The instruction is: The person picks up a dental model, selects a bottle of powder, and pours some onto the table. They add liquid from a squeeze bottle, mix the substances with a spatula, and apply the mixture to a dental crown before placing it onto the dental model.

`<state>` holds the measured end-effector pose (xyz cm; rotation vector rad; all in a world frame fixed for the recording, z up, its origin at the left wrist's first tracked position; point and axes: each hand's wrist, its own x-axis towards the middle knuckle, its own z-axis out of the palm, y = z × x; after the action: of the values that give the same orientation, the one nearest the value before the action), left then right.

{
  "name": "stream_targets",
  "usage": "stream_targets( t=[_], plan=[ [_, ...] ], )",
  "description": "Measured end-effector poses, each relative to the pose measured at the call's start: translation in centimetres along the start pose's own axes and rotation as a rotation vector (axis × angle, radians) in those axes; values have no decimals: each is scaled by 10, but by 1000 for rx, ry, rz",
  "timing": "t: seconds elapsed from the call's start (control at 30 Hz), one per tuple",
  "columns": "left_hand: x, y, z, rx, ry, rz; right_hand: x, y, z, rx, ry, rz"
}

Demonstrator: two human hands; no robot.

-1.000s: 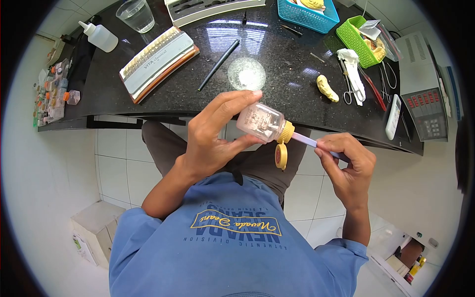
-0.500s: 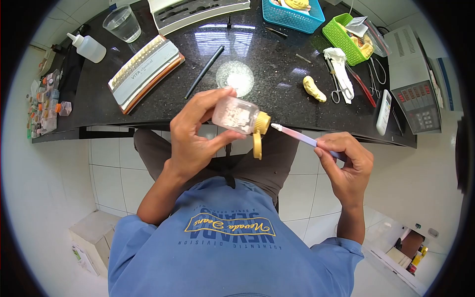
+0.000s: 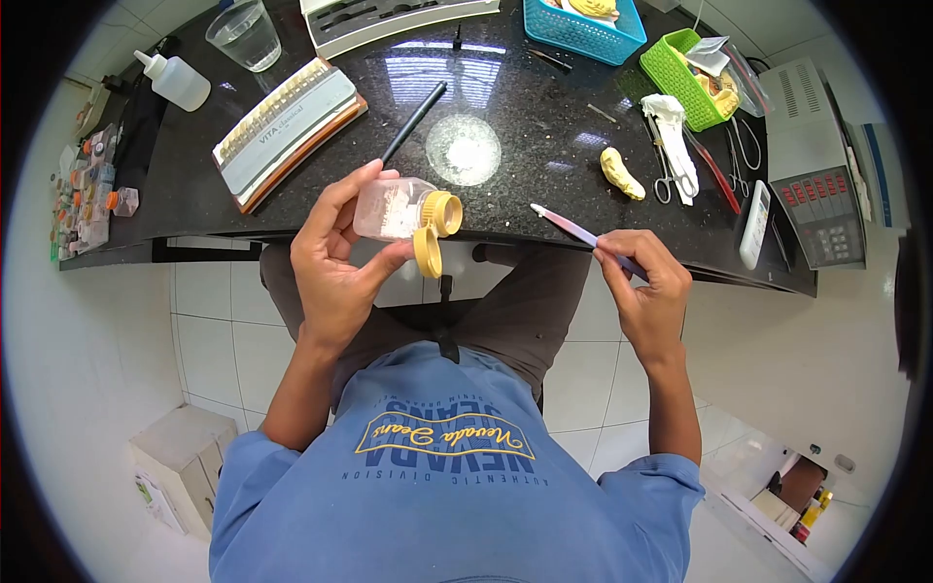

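Note:
In my left hand (image 3: 335, 248) is a clear bottle (image 3: 377, 206) with pale powder inside, tilted on its side over the table's front edge. Its yellow flip cap (image 3: 428, 253) hangs open below the neck, and the mouth faces right. My right hand (image 3: 646, 287) pinches a slim lilac spatula (image 3: 583, 233) whose pale tip points up and left, apart from the bottle. A round whitish disc (image 3: 464, 150) lies on the black table (image 3: 525, 117) just beyond the bottle.
At left are a dark pen (image 3: 415, 121), a shade guide (image 3: 287, 126), a glass of water (image 3: 245, 37) and a squeeze bottle (image 3: 175, 82). Rightward lie a yellowish dental model piece (image 3: 622, 175), scissors (image 3: 664, 185), a green basket (image 3: 680, 83) and a control-panel machine (image 3: 821, 194).
My left hand has drawn the bottle to the left, with its mouth turned more toward me. The spatula tip has moved away from the mouth as my right hand shifted left and up.

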<state>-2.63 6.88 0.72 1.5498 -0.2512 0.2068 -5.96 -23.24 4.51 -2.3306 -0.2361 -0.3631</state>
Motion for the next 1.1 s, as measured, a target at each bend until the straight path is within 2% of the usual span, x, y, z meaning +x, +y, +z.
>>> stream_targets(
  t=[0.23, 0.37, 0.43, 0.6, 0.7, 0.73, 0.87, 1.1],
  plan=[
    [0, 1, 2, 11, -11, 2, 0, 4, 1, -153, 28, -170],
    [1, -1, 5, -5, -16, 37, -1, 3, -3, -180, 27, -201],
    [2, -2, 6, 18, -23, 65, 1, -11, -10, -84, 115, -157],
    [0, 3, 13, 163, -57, 155, 9, -48, -26, -82, 34, -231],
    [-1, 4, 17, 223, -63, 260, 15, -58, -25, -201, -39, -416],
    [-1, 5, 17, 276, -81, 329, 16, -60, -23, -200, -42, -419],
    [-6, 11, 19, 320, -111, 387, 21, -70, -16, -259, -138, -451],
    [-7, 14, 24, 298, -147, 448, 23, -69, -5, -132, -244, -400]
  ],
)
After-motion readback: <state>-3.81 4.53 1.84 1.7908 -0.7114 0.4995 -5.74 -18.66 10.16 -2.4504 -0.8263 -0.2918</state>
